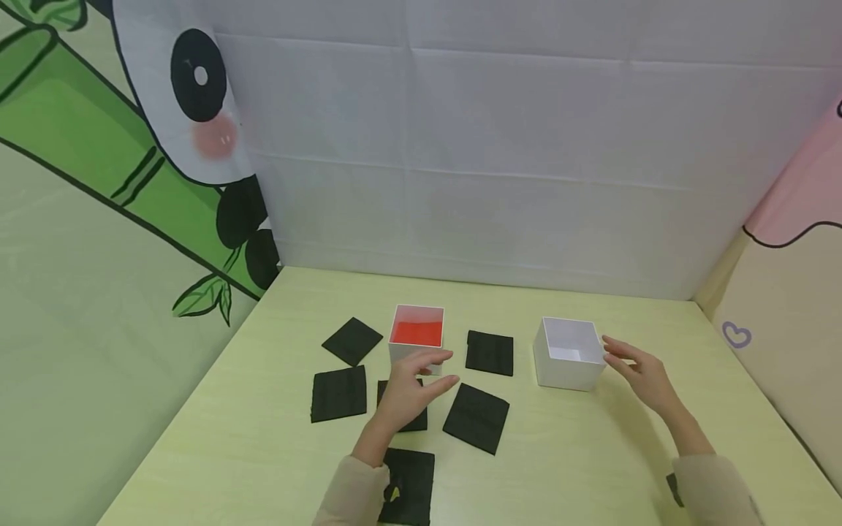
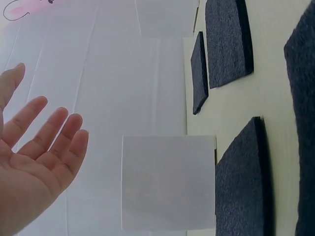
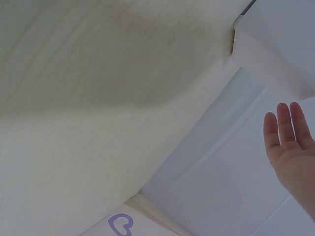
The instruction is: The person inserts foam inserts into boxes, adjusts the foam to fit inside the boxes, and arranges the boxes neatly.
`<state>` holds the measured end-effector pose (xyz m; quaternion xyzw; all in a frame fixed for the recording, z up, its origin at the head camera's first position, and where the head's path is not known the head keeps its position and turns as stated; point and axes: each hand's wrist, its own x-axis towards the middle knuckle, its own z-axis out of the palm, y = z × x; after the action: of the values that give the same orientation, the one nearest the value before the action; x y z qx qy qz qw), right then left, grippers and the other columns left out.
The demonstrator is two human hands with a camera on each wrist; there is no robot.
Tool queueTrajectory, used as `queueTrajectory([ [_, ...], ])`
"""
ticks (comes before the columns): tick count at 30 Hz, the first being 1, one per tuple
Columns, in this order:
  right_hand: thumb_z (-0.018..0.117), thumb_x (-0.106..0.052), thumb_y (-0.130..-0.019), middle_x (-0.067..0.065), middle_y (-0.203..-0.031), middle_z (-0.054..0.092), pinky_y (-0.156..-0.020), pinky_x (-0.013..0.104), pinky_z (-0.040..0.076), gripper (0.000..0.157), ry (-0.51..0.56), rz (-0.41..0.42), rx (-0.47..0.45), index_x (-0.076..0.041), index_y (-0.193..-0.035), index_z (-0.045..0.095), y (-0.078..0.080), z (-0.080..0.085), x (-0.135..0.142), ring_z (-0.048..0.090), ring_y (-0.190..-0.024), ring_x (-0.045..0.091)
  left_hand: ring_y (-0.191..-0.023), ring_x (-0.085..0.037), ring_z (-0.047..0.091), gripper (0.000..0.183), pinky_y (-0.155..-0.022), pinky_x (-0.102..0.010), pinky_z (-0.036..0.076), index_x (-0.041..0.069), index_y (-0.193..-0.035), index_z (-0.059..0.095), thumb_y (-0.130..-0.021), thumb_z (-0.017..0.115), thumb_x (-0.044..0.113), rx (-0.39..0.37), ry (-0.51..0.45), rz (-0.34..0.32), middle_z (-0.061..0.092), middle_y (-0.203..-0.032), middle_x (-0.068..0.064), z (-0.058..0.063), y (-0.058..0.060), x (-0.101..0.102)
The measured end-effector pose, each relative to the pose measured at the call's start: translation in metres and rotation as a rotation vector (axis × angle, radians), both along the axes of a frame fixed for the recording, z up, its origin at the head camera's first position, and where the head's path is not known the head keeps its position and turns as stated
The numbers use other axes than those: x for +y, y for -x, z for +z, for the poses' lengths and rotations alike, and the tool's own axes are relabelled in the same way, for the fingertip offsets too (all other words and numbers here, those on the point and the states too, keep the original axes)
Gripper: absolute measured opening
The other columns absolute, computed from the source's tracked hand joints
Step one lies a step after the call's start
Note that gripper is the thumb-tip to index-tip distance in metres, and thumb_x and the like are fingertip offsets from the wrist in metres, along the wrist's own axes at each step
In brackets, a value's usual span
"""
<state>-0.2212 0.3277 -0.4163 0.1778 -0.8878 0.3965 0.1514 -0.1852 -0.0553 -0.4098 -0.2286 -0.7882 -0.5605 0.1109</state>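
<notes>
Red-and-white box stands upright on the pale table, red at the bottom of its inside; I take every direction around it from the head view, with 12 o'clock at the back. Left hand crosses its near wall at 6 o'clock in that view, but from the left wrist I see the hand and box apart. I read that grip as wide, thumb and fingers well separated, nothing held.

At 3 o'clock, well apart, is the plain white box, pale inside and out. Right hand is at its 3 o'clock side, fingers nearly straight and fingertips just beside the wall; it carries nothing, and I cannot tell whether it touches.

Around the first box I count six black pieces: one at 9 o'clock, another at 8, a third at 6, partly behind the left hand, a fourth at 5, a fifth just past 3, and a sixth farther down at 6, with a ragged yellow patch near its left edge. Past these I see a white cloth at 12 and a panel with green bamboo at 10.
</notes>
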Motion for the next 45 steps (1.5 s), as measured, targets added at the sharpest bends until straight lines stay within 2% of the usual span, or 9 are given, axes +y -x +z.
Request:
queueTrajectory([
  [5, 0.057, -0.008, -0.088, 0.027, -0.106, 0.058, -0.067, 0.013, 0.042, 0.034, -0.049, 0.023, -0.08, 0.011, -0.115, 0.053, 0.007, 0.002, 0.008, 0.05, -0.088, -0.009, -0.098, -0.018, 0.054, 0.038, -0.078, -0.036, 0.045, 0.008, -0.114, 0.061, -0.079, 0.069, 0.022, -0.054, 0.028, -0.028, 0.06, -0.111, -0.002, -0.003, 0.002, 0.008],
  [10, 0.057, -0.009, -0.087, 0.025, -0.108, 0.057, -0.07, 0.013, 0.041, 0.033, -0.067, 0.026, -0.122, 0.01, -0.114, 0.055, 0.013, 0.001, 0.013, 0.046, -0.091, -0.011, -0.097, -0.017, 0.053, 0.04, -0.076, -0.033, 0.046, 0.008, -0.116, 0.06, -0.08, 0.068, 0.021, -0.035, 0.038, -0.033, 0.059, -0.113, -0.003, -0.007, 0.007, 0.018],
  [17, 0.057, -0.009, -0.088, 0.026, -0.114, 0.052, -0.072, 0.012, 0.04, 0.034, 0.0, 0.071, -0.212, 0.012, -0.114, 0.054, 0.018, 0.0, 0.018, 0.047, -0.092, -0.011, -0.099, -0.023, 0.053, 0.043, -0.076, -0.041, 0.046, 0.007, -0.119, 0.058, -0.08, 0.068, 0.021, -0.023, 0.025, -0.054, 0.056, -0.117, -0.007, -0.013, 0.014, 0.033],
  [21, 0.056, -0.007, -0.088, 0.026, -0.115, 0.051, -0.073, 0.01, 0.04, 0.033, 0.03, 0.119, -0.214, 0.013, -0.114, 0.053, 0.021, 0.0, 0.02, 0.047, -0.094, -0.01, -0.099, -0.021, 0.053, 0.044, -0.075, -0.037, 0.047, 0.007, -0.119, 0.058, -0.079, 0.069, 0.02, -0.03, 0.04, -0.05, 0.057, -0.117, -0.006, -0.015, 0.019, 0.041],
  [24, 0.055, -0.006, -0.088, 0.024, -0.115, 0.052, -0.072, 0.012, 0.042, 0.036, 0.05, 0.149, -0.228, 0.015, -0.117, 0.05, 0.022, 0.001, 0.021, 0.053, -0.091, -0.006, -0.097, -0.019, 0.053, 0.044, -0.074, -0.034, 0.047, 0.007, -0.119, 0.058, -0.079, 0.07, 0.02, -0.027, 0.034, -0.03, 0.057, -0.116, -0.006, -0.016, 0.025, 0.047],
  [31, 0.057, -0.004, -0.087, 0.014, -0.107, 0.06, -0.069, 0.016, 0.045, 0.04, 0.08, 0.169, -0.254, 0.017, -0.118, 0.045, 0.024, 0.001, 0.022, 0.059, -0.083, 0.0, -0.102, -0.02, 0.053, 0.045, -0.077, -0.035, 0.047, 0.007, -0.12, 0.057, -0.079, 0.069, 0.021, -0.032, 0.038, -0.027, 0.056, -0.117, -0.007, -0.017, 0.035, 0.059],
  [37, 0.056, -0.001, -0.087, 0.004, -0.111, 0.058, -0.069, 0.016, 0.046, 0.039, 0.114, 0.207, -0.254, 0.018, -0.118, 0.044, 0.022, -0.003, 0.019, 0.059, -0.082, 0.001, -0.108, -0.023, 0.05, 0.046, -0.082, -0.041, 0.044, 0.007, -0.12, 0.057, -0.079, 0.07, 0.022, -0.069, 0.057, -0.036, 0.056, -0.118, -0.008, -0.023, 0.044, 0.063],
  [42, 0.054, -0.001, -0.088, -0.01, -0.113, 0.054, -0.07, 0.016, 0.046, 0.037, 0.141, 0.232, -0.274, 0.019, -0.117, 0.044, 0.019, -0.005, 0.018, 0.058, -0.085, 0.0, -0.11, -0.023, 0.049, 0.045, -0.087, -0.04, 0.041, 0.005, -0.118, 0.059, -0.078, 0.071, 0.02, -0.043, 0.068, -0.027, 0.056, -0.118, -0.01, -0.029, 0.052, 0.067],
  [45, 0.054, -0.002, -0.088, -0.015, -0.11, 0.054, -0.07, 0.017, 0.046, 0.037, 0.142, 0.229, -0.286, 0.018, -0.117, 0.045, 0.017, -0.006, 0.018, 0.059, -0.084, 0.001, -0.113, -0.024, 0.046, 0.047, -0.091, -0.04, 0.038, 0.006, -0.119, 0.059, -0.077, 0.071, 0.022, -0.033, 0.101, 0.0, 0.053, -0.121, -0.012, -0.033, 0.056, 0.068],
])
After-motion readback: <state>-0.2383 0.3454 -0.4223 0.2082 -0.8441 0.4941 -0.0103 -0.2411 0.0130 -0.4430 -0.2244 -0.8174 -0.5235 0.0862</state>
